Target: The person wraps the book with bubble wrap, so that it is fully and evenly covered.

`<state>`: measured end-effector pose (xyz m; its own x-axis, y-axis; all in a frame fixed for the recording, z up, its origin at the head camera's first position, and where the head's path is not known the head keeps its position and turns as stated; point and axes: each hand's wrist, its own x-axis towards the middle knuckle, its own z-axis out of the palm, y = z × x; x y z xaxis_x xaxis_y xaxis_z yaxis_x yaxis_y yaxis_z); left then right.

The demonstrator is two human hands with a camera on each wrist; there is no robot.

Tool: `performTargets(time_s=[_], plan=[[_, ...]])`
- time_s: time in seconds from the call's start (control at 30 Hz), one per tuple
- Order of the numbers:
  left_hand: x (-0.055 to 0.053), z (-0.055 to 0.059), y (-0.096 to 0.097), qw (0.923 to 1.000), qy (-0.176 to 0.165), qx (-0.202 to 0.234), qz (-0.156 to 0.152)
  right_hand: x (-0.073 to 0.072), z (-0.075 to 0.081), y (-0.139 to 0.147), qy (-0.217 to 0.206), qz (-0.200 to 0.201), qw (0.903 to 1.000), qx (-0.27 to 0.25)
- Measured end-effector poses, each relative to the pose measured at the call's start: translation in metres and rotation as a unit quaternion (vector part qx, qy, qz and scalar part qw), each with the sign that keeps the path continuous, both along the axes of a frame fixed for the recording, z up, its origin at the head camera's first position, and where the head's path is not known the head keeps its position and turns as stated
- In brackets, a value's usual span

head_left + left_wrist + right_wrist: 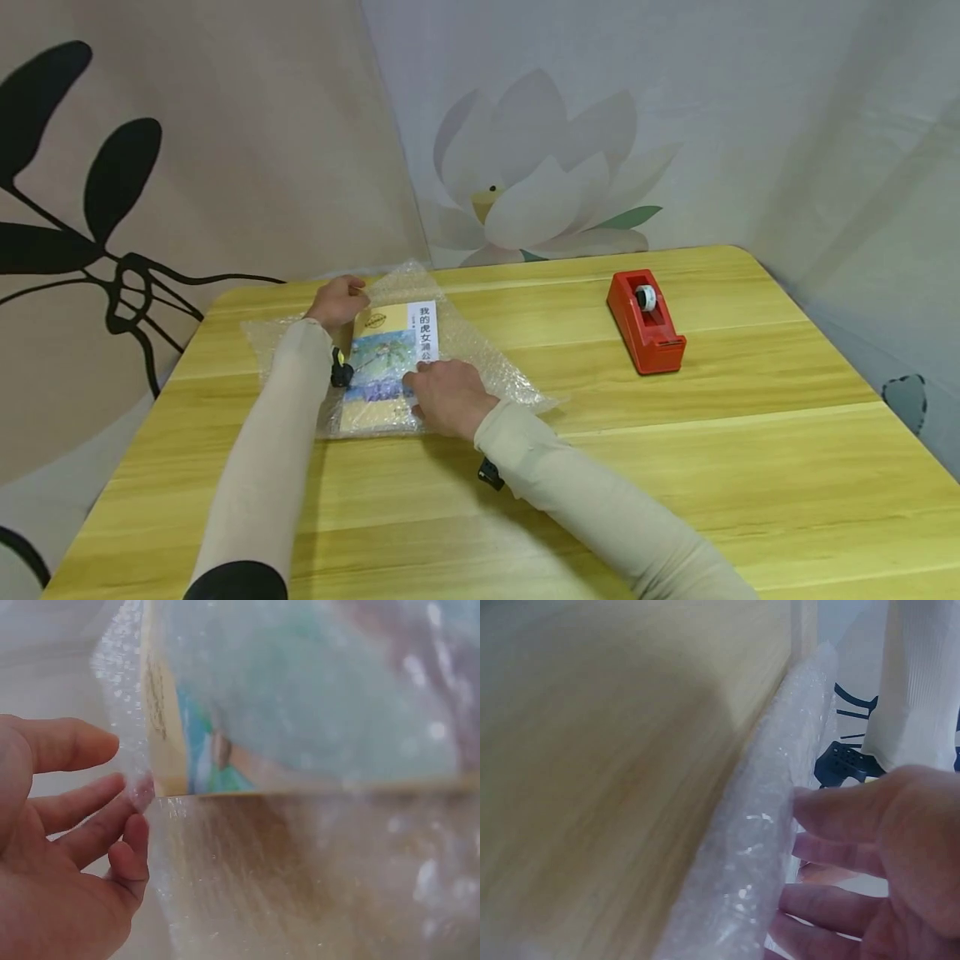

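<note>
A book (pixel 381 354) with a yellow cover and a blue-green picture lies on a sheet of bubble wrap (pixel 491 362), and a layer of the wrap covers at least its lower part. My left hand (pixel 337 302) is by the book's upper left corner. In the left wrist view its fingertips (pixel 118 784) touch the wrap's edge, thumb apart from the fingers. My right hand (pixel 452 397) rests over the lower right side of the book. In the right wrist view its thumb and loosely extended fingers (pixel 829 907) lie against the folded bubble wrap (pixel 742 847).
A red tape dispenser (pixel 647 325) with a small roll of tape (pixel 647 297) stands to the right on the wooden table (pixel 720 483). Behind the table's far edge hangs a cloth backdrop (pixel 300 142) printed with leaves and a flower.
</note>
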<state>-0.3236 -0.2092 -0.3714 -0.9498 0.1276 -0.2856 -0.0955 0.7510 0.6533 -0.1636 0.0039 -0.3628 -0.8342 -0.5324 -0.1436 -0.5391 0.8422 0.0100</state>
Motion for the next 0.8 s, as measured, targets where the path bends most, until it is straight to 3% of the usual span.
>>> performTargets(time_s=[0.2, 0.43, 0.8], plan=[[-0.003, 0.000, -0.002, 0.9999, 0.012, -0.003, -0.011, 0.000, 0.000, 0.000, 0.000, 0.001, 1.0000, -0.009], [0.002, -0.001, 0.002, 0.9996, 0.025, 0.000, -0.014, 0.002, -0.001, -0.001, -0.001, 0.004, 0.9999, -0.010], [0.002, 0.005, 0.014, 0.9969, 0.039, -0.005, -0.069, 0.003, 0.000, 0.000, 0.003, 0.006, 0.9999, -0.009]])
